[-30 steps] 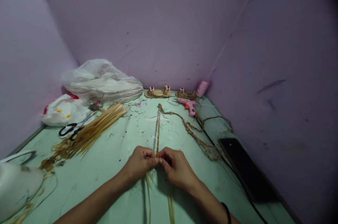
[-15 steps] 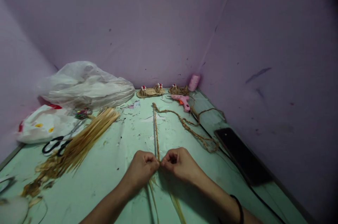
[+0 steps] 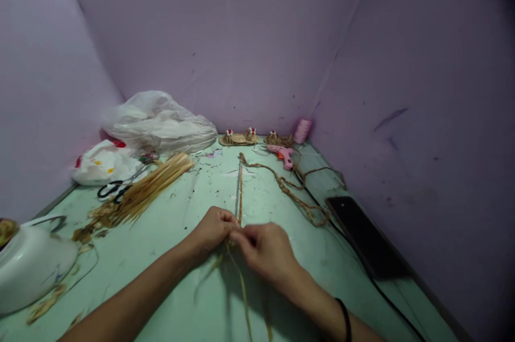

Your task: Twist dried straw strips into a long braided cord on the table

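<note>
Since half a second ago, the right hand (image 3: 265,248) has dropped lower and nearer the camera. It no longer sits level with the left hand (image 3: 215,229), and its fingers now reach across toward it. The left hand stays where it was, at the near end of the braid (image 3: 240,191).

The braid is a thin, tan plaited cord. It lies straight on the pale green table (image 3: 169,256), running away from the hands toward the back wall. The left hand is closed, its thumb and fingers pinched on the braid's near end. The right hand is slightly blurred; its fingers are curled shut around the loose strands (image 3: 243,291), which trail from the braid's end toward the camera. The two hands touch at the fingertips. A black band (image 3: 344,316) circles the right wrist.

To the left lie a bundle of straw strips (image 3: 153,189) and black-handled scissors (image 3: 113,190) just beside it. Behind them sit a clear plastic bag (image 3: 159,122) and a white bag (image 3: 100,162). A white bowl (image 3: 32,264) stands at the near left edge. To the right of the braid a second plaited cord (image 3: 298,197) curls across the table, near a flat black slab (image 3: 362,234). At the back are small woven pieces (image 3: 239,138), a pink glue gun (image 3: 282,153) and a pink spool (image 3: 302,130).
</note>
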Available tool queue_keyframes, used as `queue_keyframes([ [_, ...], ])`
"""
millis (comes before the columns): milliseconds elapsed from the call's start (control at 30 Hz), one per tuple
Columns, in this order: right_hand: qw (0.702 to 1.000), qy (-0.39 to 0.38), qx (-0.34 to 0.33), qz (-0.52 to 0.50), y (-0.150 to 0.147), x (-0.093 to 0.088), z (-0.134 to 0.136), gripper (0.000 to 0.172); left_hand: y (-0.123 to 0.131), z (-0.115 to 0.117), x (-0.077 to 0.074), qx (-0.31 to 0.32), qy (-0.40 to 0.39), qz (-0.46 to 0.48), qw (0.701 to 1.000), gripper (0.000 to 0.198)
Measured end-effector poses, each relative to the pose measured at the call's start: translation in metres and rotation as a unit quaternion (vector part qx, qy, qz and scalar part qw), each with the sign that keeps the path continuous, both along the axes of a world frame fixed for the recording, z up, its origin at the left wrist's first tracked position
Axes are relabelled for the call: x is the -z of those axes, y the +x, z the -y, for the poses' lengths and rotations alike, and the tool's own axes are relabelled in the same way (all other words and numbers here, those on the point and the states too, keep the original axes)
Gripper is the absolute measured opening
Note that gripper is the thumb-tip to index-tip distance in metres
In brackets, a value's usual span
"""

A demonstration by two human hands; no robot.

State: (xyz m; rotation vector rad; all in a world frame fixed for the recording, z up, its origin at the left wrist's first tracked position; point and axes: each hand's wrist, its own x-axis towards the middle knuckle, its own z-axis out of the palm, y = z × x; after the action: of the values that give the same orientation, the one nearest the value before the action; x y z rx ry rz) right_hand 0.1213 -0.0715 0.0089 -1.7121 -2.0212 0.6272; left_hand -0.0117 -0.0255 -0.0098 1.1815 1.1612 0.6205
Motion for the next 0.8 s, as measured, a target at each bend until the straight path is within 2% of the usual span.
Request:
queue_keyframes([
  [67,0.986,-0.019,0.083,-0.140,0.006,-0.002,-0.009,0.030,-0.002,0.001,-0.001,0.009,-0.007,0.012,1.000,0.010],
  [100,0.967,-0.055,0.094,-0.229,0.007,-0.002,-0.013,0.026,-0.002,0.002,-0.002,0.014,-0.007,0.012,1.000,0.012],
  [200,0.873,-0.212,0.099,-0.428,0.003,0.003,-0.021,0.008,-0.004,0.002,-0.003,0.029,0.000,0.007,1.000,0.015],
  [267,0.839,-0.261,0.110,-0.464,-0.002,0.008,-0.022,0.008,-0.004,0.002,-0.003,0.035,0.011,-0.002,0.999,0.017],
  [400,0.853,-0.255,0.103,-0.444,-0.005,0.016,-0.022,0.004,-0.003,0.001,-0.001,0.049,0.034,-0.022,0.998,0.020],
  [500,0.874,-0.254,0.077,-0.408,-0.004,0.022,-0.023,0.016,-0.005,-0.001,0.002,0.067,0.044,-0.018,0.997,0.020],
  [567,0.883,-0.233,0.075,-0.400,-0.003,0.025,-0.025,0.016,-0.007,-0.003,0.002,0.076,0.051,-0.035,0.995,0.018],
  [700,0.884,-0.199,0.088,-0.414,-0.004,0.029,-0.027,0.005,-0.014,-0.004,-0.009,0.138,0.058,-0.140,0.979,0.014],
  [800,0.877,-0.205,0.094,-0.425,-0.005,0.029,-0.025,0.004,-0.012,0.009,-0.023,0.153,0.087,-0.251,0.952,0.014],
])
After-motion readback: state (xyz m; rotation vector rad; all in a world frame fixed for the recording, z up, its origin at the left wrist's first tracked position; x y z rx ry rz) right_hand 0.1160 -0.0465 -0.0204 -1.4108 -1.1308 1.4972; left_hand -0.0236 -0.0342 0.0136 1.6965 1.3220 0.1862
